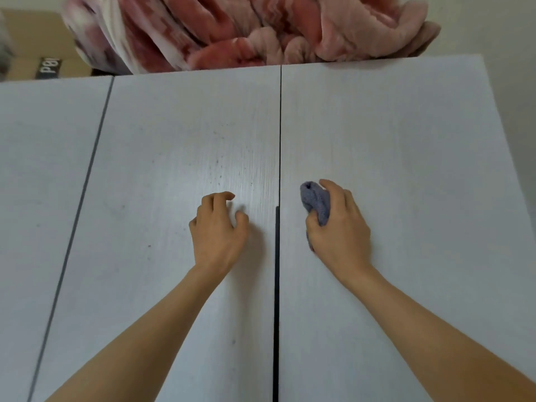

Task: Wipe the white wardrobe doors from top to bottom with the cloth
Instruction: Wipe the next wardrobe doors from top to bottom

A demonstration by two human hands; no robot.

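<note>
Left door: centre-left of the frame, long axis running top to bottom; faint dark specks above the left hand.
Left hand: just left of the gap, fingers loosely curled, holding nothing, tips on the door.
Right door: right of the gap.
Right hand: grips the blue cloth against this door, mid-height.
Key relation: unwiped upper panel lies above the cloth; the right hand is the nearer.
Blanket: top of frame, on the wardrobe.
</note>
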